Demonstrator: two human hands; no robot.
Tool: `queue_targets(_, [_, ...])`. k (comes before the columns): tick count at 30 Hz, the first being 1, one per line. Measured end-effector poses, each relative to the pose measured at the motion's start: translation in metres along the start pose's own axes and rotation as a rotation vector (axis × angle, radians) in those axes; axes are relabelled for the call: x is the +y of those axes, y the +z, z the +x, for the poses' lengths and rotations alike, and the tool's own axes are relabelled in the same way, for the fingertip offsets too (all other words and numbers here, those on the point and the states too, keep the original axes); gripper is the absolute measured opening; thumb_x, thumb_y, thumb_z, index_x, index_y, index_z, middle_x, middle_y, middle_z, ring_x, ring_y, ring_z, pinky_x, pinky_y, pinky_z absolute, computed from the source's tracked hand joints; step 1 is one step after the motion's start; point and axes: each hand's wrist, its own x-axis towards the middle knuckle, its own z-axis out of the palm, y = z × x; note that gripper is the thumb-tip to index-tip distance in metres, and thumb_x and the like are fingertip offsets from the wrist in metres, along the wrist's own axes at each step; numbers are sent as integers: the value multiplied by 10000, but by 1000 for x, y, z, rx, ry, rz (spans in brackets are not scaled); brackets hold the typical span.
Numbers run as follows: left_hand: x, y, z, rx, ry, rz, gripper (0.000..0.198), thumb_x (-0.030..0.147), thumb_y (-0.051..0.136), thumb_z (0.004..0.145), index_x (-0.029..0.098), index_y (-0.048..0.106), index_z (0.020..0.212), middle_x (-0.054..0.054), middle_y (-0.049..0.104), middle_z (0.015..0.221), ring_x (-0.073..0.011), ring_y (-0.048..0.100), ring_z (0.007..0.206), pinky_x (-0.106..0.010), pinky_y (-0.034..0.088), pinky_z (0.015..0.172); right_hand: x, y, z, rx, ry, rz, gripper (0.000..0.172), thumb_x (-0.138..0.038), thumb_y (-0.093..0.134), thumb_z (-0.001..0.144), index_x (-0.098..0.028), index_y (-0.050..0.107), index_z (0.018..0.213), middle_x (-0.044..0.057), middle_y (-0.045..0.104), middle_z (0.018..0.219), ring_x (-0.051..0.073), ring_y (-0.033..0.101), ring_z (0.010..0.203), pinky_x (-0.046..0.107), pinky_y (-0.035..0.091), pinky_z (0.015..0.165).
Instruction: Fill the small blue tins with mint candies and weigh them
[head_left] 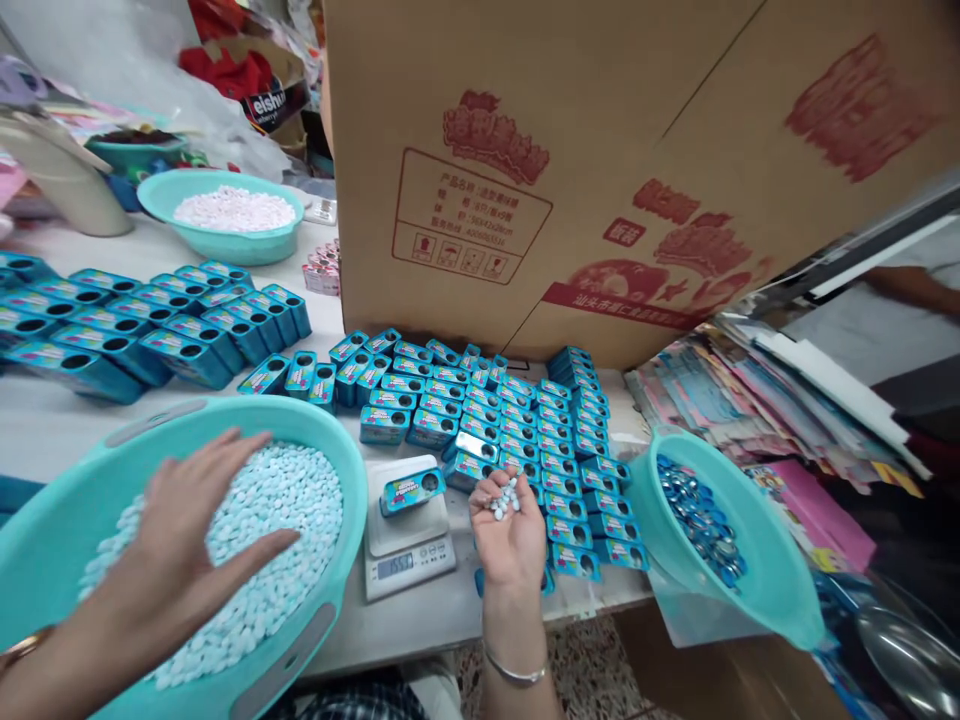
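Observation:
My left hand (pixel 199 525) is over a large turquoise basin (pixel 347 520) of pale blue candies (pixel 296 500), its fingers stretched and thumb spread, with nothing seen in it. Palm up, my right hand (pixel 511 535) cups several pale candies (pixel 507 497) in its curled fingers, just right of a small digital scale (pixel 409 560). On the scale's plate lies a blue printed tin (pixel 412 490) with a dark round opening in its top. Rows of similar tins (pixel 499 425) stand close behind my right hand.
More tins (pixel 187 325) stand at the left, near a second basin (pixel 240 245) of pale pink candies. A big cardboard box (pixel 600 60) walls off the back. At the right are a basin (pixel 765 510) of shiny blue pieces and stacked printed sheets (pixel 757 390). Part of another person's arm (pixel 911 285) shows there.

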Motion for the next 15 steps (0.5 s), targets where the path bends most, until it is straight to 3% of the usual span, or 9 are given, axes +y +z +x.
queue_targets(3, [39,28,25,-112,174,49,684,503,545,840,312,248,1425,-82,452,1434,-341,295,1385,-628,101,1126,3,2,2,-26,3,32,20,-212,565,825,-209,546,831,-68,516,661,60,488,551,201,459,544])
queue_targets(6, [61,69,44,-246,268,76,685,412,647,772,219,366,1366,-126,507,1390,-363,290,1385,-635,77,1119,7,4,-1,40,-9,33,50,-203,535,844,-200,558,801,-48,562,667,81,561,603,245,520,606])
queue_targets(9, [74,94,59,-301,291,25,446,307,658,743,189,543,1157,-113,652,1172,-331,481,1254,-608,70,1133,9,3,-8,133,-6,60,109,-199,510,867,-189,574,779,-26,614,672,95,617,652,286,558,693])
queue_targets(12, [84,80,67,-199,262,-126,318,293,638,750,221,578,1054,-52,689,1053,-261,613,1047,-588,89,1140,8,6,-18,158,-2,88,134,-224,519,874,-184,590,768,-5,660,702,108,655,709,326,567,785])
queue_targets(15, [88,35,67,-20,209,-253,376,348,636,766,222,561,1112,-53,660,1096,-239,605,1023,-491,318,1074,13,16,-27,88,3,57,120,-275,579,847,-189,600,767,7,692,754,127,678,777,355,562,828])
